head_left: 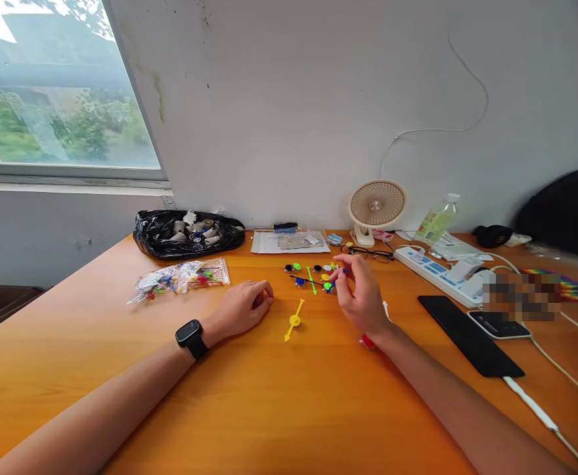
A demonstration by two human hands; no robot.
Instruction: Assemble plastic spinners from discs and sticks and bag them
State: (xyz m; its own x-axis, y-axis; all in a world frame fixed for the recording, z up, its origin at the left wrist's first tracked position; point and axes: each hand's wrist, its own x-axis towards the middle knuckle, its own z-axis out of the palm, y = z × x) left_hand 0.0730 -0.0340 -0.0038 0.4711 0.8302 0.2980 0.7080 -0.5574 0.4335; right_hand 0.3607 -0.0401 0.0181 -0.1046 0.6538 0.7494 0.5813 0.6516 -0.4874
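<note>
My left hand (242,305) rests on the table with its fingers curled in, and nothing shows in it. Over the small parts at the back, my right hand (358,290) pinches a small blue plastic piece (337,272), partly hidden by the fingers. Between my hands lies a yellow arrow spinner (294,321) on a round base. Behind it are a green arrow (311,280), a black arrow (309,280) with a blue centre, and several small coloured round pieces (317,268). A red piece (367,341) and a white arrow tip (386,310) peek out by my right wrist.
Clear bags of parts (180,278) lie left, before a black plastic bag (190,234). At the back are papers (289,242), a fan (377,204), glasses (368,252) and a bottle (437,224). A power strip (435,272) and black phone-like slab (470,335) lie right.
</note>
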